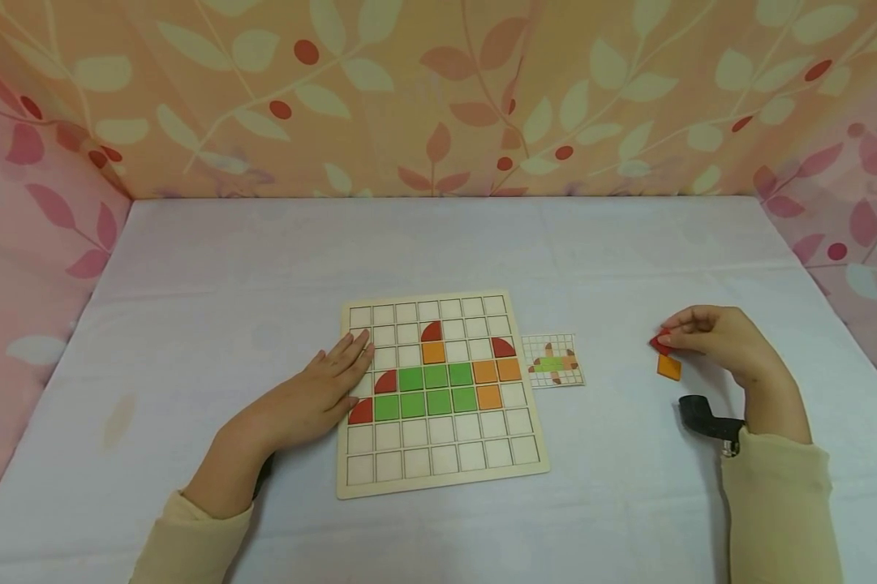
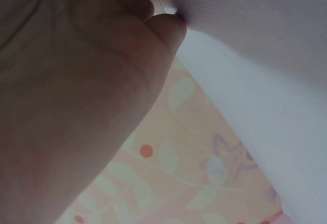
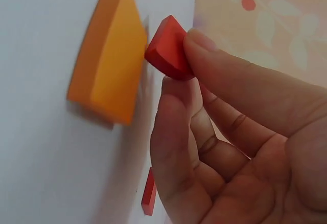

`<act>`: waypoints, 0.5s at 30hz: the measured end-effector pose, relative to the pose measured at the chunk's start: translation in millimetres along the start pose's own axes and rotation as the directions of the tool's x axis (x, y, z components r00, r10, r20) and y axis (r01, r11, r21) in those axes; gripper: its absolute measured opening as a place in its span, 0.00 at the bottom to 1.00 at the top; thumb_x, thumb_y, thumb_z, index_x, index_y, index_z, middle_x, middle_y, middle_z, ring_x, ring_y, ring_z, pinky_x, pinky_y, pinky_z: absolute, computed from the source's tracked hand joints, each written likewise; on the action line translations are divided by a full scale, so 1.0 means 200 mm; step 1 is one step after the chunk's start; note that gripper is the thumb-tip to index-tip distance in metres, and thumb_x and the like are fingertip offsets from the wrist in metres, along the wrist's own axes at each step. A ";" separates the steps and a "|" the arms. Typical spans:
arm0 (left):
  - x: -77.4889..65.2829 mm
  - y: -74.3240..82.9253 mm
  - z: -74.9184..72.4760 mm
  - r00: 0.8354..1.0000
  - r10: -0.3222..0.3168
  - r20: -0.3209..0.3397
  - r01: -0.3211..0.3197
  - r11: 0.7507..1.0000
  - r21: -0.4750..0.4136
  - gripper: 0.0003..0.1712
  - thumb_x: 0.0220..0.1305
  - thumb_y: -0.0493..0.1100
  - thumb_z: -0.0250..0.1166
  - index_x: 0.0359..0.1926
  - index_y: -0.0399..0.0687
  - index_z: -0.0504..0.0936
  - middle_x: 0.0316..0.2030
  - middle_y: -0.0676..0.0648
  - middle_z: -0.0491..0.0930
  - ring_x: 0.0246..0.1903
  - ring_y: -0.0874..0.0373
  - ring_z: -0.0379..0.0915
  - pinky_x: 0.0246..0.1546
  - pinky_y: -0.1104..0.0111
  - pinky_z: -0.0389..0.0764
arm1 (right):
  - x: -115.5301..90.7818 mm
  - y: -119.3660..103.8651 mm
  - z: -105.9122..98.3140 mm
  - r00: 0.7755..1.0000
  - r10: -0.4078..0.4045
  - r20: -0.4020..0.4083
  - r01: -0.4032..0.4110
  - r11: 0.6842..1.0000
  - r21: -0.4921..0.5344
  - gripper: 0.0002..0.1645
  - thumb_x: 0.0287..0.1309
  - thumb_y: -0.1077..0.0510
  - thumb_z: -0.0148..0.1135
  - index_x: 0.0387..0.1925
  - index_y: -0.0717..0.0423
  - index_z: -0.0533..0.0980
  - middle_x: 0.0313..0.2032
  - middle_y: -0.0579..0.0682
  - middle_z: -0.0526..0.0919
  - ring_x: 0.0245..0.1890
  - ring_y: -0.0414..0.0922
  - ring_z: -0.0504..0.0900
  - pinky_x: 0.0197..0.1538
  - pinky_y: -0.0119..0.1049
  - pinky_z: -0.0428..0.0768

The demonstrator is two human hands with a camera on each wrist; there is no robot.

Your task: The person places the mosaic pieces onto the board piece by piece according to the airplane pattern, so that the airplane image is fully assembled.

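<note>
My left hand lies with fairly straight fingers on the left edge of a wooden grid board; the left wrist view shows mostly its palm side. On the board sit green squares, orange squares and red quarter-circle pieces. Off to the right, my right hand pinches a red piece between thumb and index finger, its rounded side partly hidden by the fingers. Close beside that hand, an orange square piece is on the table. Another red piece shows behind the fingers in the right wrist view.
A small pattern card with a coloured figure on a grid lies against the board's right side. White cloth covers the table. Leaf-patterned curtains stand behind and at both sides. A black wrist device is at the right wrist.
</note>
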State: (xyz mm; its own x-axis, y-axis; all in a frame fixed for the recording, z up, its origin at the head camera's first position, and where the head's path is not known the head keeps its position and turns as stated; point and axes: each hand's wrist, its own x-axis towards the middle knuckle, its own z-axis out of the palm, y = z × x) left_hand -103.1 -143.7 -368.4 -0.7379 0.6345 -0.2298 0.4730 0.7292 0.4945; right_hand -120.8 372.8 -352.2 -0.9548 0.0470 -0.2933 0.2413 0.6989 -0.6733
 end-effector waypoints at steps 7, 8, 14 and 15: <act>0.00 0.00 0.00 1.000 -0.004 -0.003 0.004 1.000 0.003 0.35 0.70 0.39 0.50 0.73 0.39 0.47 0.74 0.42 0.38 0.72 0.45 0.30 0.67 0.45 0.44 | -0.01 -0.06 0.03 0.999 -0.041 0.020 0.039 0.996 0.080 0.24 0.60 0.57 0.63 0.48 0.75 0.72 0.29 0.35 0.83 0.31 0.31 0.80 0.36 0.22 0.76; 0.00 0.00 0.00 1.000 -0.005 -0.003 0.005 1.000 0.003 0.35 0.70 0.39 0.50 0.73 0.39 0.47 0.74 0.42 0.38 0.72 0.45 0.30 0.67 0.45 0.44 | -0.01 -0.08 0.04 0.998 -0.052 0.026 0.050 0.994 0.096 0.23 0.60 0.58 0.63 0.48 0.76 0.72 0.29 0.36 0.83 0.31 0.32 0.81 0.37 0.23 0.77; 0.00 0.00 0.00 1.000 -0.003 -0.006 0.003 1.000 0.000 0.35 0.70 0.39 0.50 0.73 0.40 0.48 0.74 0.43 0.38 0.72 0.46 0.30 0.67 0.45 0.44 | -0.01 -0.15 0.09 0.995 -0.090 0.047 0.086 0.994 0.070 0.23 0.58 0.56 0.65 0.46 0.73 0.74 0.30 0.38 0.82 0.31 0.35 0.78 0.34 0.26 0.78; 0.00 0.00 0.00 1.000 -0.002 -0.007 0.002 1.000 0.001 0.35 0.70 0.39 0.50 0.73 0.39 0.48 0.74 0.42 0.38 0.72 0.46 0.30 0.67 0.45 0.44 | -0.01 -0.16 0.10 0.995 -0.094 0.044 0.092 0.994 0.060 0.23 0.58 0.55 0.65 0.45 0.72 0.75 0.30 0.38 0.82 0.31 0.36 0.77 0.34 0.27 0.77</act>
State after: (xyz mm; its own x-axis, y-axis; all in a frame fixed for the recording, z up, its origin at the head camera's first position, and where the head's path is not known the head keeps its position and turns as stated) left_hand -102.8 -143.9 -368.5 -0.7421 0.6313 -0.2253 0.4718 0.7306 0.4935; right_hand -123.4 335.3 -343.4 -0.9647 -0.0509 -0.2584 0.1628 0.6559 -0.7371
